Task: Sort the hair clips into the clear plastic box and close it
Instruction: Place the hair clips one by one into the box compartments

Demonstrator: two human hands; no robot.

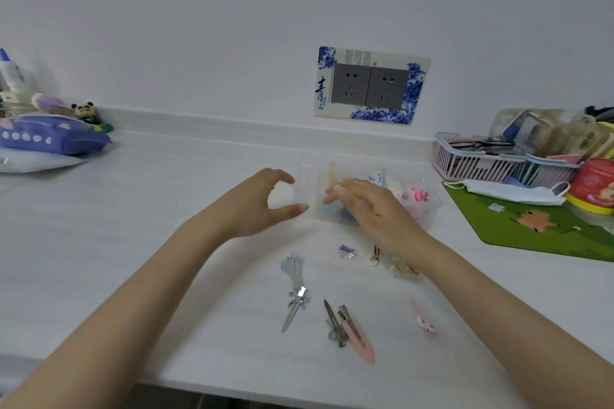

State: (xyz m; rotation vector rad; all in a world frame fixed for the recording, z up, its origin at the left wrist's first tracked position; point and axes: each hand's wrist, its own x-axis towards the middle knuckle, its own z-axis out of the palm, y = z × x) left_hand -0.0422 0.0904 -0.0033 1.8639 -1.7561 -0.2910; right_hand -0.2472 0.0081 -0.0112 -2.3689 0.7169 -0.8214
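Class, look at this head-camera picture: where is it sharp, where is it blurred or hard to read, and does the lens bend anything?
Head view: even, soft light, faint shadows; the pink clip near the counter's edge is fairly sharp; the clear plastic box is hazy and nearly melts into the white counter; the right hand hides part of it; the wide lens curves the counter's back edge.

Two bare hands, left hand [262, 202] and right hand [372, 209]. One clear plastic box [310, 183]. At least six loose hair clips [357, 337] lower centre; exact number unclear. Two baskets [465, 163] upper right. One face mask [511, 192]. Two wall sockets [370, 85].
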